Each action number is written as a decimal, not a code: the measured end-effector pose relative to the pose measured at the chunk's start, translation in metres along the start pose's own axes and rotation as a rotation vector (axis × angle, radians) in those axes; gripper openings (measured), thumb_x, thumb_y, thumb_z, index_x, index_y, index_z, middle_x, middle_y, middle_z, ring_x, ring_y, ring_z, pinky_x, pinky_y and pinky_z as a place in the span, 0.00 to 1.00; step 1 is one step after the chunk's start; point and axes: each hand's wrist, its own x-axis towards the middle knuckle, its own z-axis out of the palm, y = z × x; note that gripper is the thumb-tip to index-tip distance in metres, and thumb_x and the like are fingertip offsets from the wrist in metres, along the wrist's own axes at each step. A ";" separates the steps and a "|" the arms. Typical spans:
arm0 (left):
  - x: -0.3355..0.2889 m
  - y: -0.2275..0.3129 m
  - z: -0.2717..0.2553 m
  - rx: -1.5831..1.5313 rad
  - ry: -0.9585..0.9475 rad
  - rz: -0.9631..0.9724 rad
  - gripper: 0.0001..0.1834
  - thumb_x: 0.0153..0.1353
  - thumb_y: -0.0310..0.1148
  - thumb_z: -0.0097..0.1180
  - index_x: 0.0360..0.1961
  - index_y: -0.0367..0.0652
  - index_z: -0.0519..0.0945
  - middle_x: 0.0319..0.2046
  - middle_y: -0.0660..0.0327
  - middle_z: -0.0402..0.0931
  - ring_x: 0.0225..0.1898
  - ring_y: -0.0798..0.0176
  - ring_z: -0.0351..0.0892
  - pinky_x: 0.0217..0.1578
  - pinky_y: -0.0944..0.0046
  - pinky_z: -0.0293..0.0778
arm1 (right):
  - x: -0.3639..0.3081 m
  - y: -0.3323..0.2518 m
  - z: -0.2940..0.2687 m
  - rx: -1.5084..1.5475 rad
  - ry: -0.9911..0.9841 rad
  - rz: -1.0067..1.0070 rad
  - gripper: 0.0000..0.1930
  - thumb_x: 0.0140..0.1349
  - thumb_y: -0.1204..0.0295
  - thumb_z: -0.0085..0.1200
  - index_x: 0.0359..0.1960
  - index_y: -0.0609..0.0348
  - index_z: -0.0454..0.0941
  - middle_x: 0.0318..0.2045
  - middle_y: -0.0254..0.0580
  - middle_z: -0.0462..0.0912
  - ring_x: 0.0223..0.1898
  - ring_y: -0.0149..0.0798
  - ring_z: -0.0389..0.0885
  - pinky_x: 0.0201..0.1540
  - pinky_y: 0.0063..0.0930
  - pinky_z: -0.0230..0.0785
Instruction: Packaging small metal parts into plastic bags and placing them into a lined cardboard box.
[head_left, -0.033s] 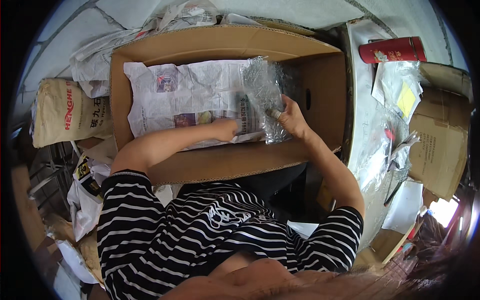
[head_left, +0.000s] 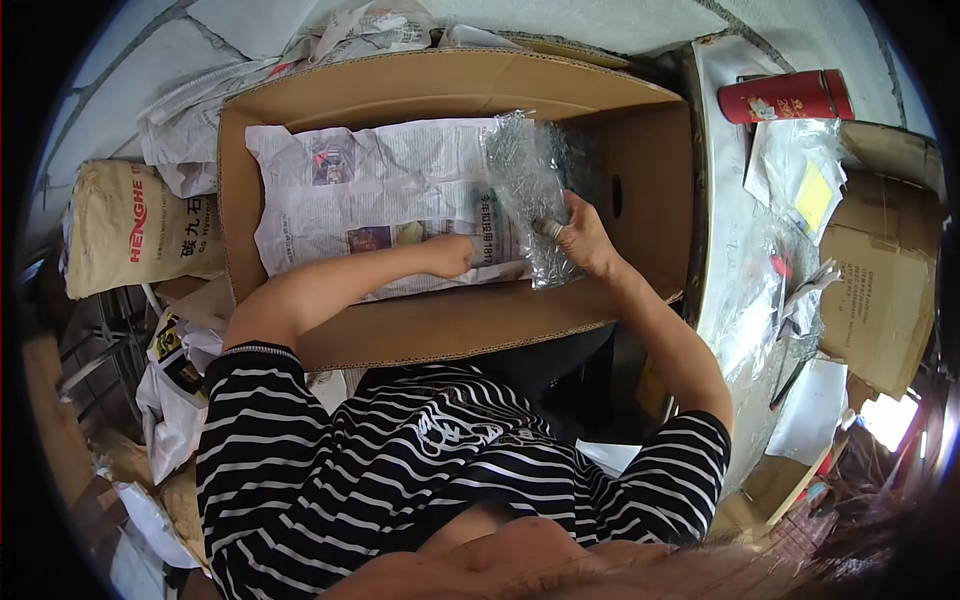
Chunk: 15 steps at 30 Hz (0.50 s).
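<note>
A sheet of printed newspaper (head_left: 390, 180) lies spread inside an open cardboard box (head_left: 450, 325). My left hand (head_left: 448, 257) is curled into a fist on the sheet near its close edge. Whether anything is inside those fingers is hidden. At the sheet's right end, my right hand (head_left: 588, 238) grips the side of a clear plastic bag (head_left: 517, 165) that looks filled with many small shiny metal pieces. A grey band wraps one of its fingers. The bag partly covers the newspaper, and darker contents show behind it at the box's right end.
A brown paper sack (head_left: 115, 230) stands left of the box. On the right, a plastic-covered surface (head_left: 735, 330) carries a red cylinder (head_left: 787, 97) and loose papers (head_left: 790, 185). Another carton (head_left: 875, 290) stands beyond. Crumpled paper (head_left: 185, 120) lies behind the box.
</note>
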 end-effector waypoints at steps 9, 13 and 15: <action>0.004 -0.021 0.017 -0.006 0.171 0.061 0.10 0.53 0.26 0.46 0.26 0.31 0.79 0.30 0.38 0.77 0.34 0.37 0.79 0.35 0.46 0.73 | 0.020 0.061 0.015 -0.226 -0.005 0.073 0.29 0.57 0.68 0.63 0.56 0.71 0.64 0.45 0.48 0.79 0.46 0.38 0.77 0.50 0.30 0.70; 0.001 -0.018 0.011 0.087 0.110 0.082 0.11 0.54 0.26 0.46 0.27 0.30 0.79 0.31 0.36 0.77 0.36 0.36 0.79 0.36 0.46 0.73 | 0.026 0.079 0.026 -0.528 0.054 0.284 0.27 0.56 0.70 0.60 0.53 0.73 0.63 0.43 0.58 0.79 0.45 0.48 0.80 0.48 0.35 0.72; 0.001 -0.014 0.006 0.080 0.022 0.066 0.11 0.54 0.26 0.46 0.29 0.28 0.79 0.31 0.36 0.77 0.37 0.37 0.79 0.37 0.46 0.74 | 0.031 0.087 0.026 -0.746 -0.015 0.413 0.25 0.53 0.71 0.56 0.49 0.76 0.65 0.42 0.66 0.78 0.46 0.56 0.80 0.47 0.40 0.73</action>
